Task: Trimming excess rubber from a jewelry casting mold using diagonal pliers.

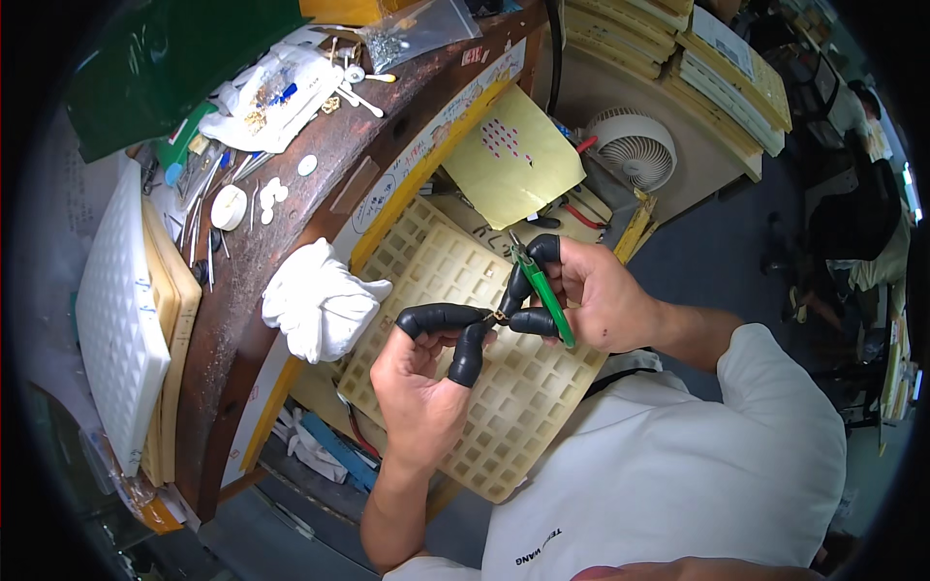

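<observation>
Black finger covers sit on the thumbs and some fingers of both hands. My left hand [424,380] pinches a tiny gold-coloured jewellery piece [498,317] between thumb and index fingertip. From the other side, my right hand [603,295] closes its covered fingertips on the same piece. Green-handled pliers [544,290] also rest in my right hand, their metal tip pointing up and away from the piece. The exact shape of the piece is too small to make out. Below both hands lies a cream tray [513,426] with rows of square pockets.
Left of the tray, a crumpled white cloth [322,300] rests against the wooden bench [281,208]. Cotton swabs [363,102], small tools and white discs litter the bench. Beyond the tray are a yellow sheet [513,160], red-handled pliers [584,215] and a white fan [632,147].
</observation>
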Demonstrator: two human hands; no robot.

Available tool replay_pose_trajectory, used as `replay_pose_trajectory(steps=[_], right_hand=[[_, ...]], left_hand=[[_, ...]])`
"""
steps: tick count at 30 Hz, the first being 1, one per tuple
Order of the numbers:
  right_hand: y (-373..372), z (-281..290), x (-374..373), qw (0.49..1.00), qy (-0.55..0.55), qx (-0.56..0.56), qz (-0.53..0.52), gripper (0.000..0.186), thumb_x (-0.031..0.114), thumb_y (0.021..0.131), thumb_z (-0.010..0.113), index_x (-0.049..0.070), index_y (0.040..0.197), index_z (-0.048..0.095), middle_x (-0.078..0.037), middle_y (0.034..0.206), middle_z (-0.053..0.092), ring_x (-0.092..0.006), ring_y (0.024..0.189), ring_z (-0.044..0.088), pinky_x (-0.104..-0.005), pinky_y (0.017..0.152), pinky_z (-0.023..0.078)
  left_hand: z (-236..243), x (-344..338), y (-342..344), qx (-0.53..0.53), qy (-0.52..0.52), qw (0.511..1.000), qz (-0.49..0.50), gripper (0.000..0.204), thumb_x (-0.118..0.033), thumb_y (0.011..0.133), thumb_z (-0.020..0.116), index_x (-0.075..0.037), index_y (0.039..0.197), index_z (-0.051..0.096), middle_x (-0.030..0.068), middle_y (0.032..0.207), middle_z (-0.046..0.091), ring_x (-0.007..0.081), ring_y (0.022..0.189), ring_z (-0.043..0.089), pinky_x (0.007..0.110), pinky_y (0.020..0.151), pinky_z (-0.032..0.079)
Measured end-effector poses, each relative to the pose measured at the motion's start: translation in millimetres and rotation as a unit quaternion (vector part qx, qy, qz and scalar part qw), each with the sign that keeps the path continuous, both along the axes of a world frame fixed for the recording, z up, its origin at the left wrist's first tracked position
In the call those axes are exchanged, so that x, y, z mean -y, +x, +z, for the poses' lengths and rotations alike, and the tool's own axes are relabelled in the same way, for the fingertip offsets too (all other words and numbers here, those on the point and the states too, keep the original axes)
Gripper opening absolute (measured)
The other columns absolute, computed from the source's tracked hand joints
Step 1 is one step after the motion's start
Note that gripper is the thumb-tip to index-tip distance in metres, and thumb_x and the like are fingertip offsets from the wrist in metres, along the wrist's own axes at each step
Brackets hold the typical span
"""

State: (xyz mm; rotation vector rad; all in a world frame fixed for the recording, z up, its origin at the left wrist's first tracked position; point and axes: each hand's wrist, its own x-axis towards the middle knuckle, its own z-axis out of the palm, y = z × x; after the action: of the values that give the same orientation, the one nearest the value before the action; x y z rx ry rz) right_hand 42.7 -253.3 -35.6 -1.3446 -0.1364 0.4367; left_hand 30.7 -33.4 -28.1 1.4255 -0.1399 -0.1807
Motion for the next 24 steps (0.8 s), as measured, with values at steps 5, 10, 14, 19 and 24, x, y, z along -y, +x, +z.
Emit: replay_pose_trajectory(steps=[5, 10, 14, 19, 24], right_hand=[[1, 8, -3, 1.0, 0.013, 0.02, -0.005, 0.036, -0.013, 0.083, 0.065, -0.002, 0.115, 0.053, -0.006, 0.106, 0.066, -0.0129, 0.1, 0.065, -0.0285, 0.085, 0.054], [1, 17, -3, 0.999, 0.003, 0.049, -0.009, 0.037, -0.016, 0.08, 0.06, -0.003, 0.113, 0.051, -0.007, 0.104, 0.065, -0.0138, 0.1, 0.065, -0.0283, 0.083, 0.054], [4, 25, -5, 0.998, -0.009, 0.065, 0.0, 0.038, -0.017, 0.077, 0.058, -0.003, 0.111, 0.051, -0.007, 0.103, 0.065, -0.0131, 0.097, 0.066, -0.0275, 0.08, 0.054], [9, 31, -11, 0.996, -0.01, 0.083, 0.002, 0.036, -0.015, 0.077, 0.058, -0.003, 0.11, 0.051, -0.007, 0.101, 0.065, -0.0107, 0.092, 0.065, -0.0261, 0.075, 0.054], [12, 39, -19, 0.994, -0.024, 0.106, 0.001, 0.031, -0.012, 0.078, 0.06, -0.002, 0.107, 0.051, -0.005, 0.095, 0.065, -0.0085, 0.084, 0.064, -0.0243, 0.069, 0.053]], left_hand=[[1, -1, 0, 0.036, -0.005, 0.999, 0.004, 0.019, 0.008, 0.091, 0.065, 0.008, 0.109, 0.058, 0.0166, 0.104, 0.069, 0.0203, 0.092, 0.071, 0.036, 0.087, 0.06], [10, -4, -3, -0.006, -0.005, 1.0, 0.01, 0.025, 0.012, 0.089, 0.065, 0.008, 0.113, 0.061, 0.0128, 0.104, 0.069, 0.0172, 0.095, 0.069, 0.032, 0.087, 0.058], [10, -5, -4, -0.016, 0.001, 1.0, 0.004, 0.026, 0.011, 0.089, 0.067, 0.008, 0.114, 0.063, 0.0106, 0.103, 0.069, 0.0141, 0.094, 0.067, 0.029, 0.085, 0.056], [18, -3, -7, 0.03, 0.038, 0.998, 0.047, 0.021, 0.01, 0.087, 0.071, 0.007, 0.107, 0.068, 0.0066, 0.099, 0.067, 0.0112, 0.089, 0.065, 0.025, 0.082, 0.053], [20, -8, -9, 0.141, 0.094, 0.982, 0.088, 0.018, 0.011, 0.086, 0.071, 0.006, 0.102, 0.069, 0.0062, 0.096, 0.067, 0.0109, 0.086, 0.064, 0.024, 0.081, 0.051]])
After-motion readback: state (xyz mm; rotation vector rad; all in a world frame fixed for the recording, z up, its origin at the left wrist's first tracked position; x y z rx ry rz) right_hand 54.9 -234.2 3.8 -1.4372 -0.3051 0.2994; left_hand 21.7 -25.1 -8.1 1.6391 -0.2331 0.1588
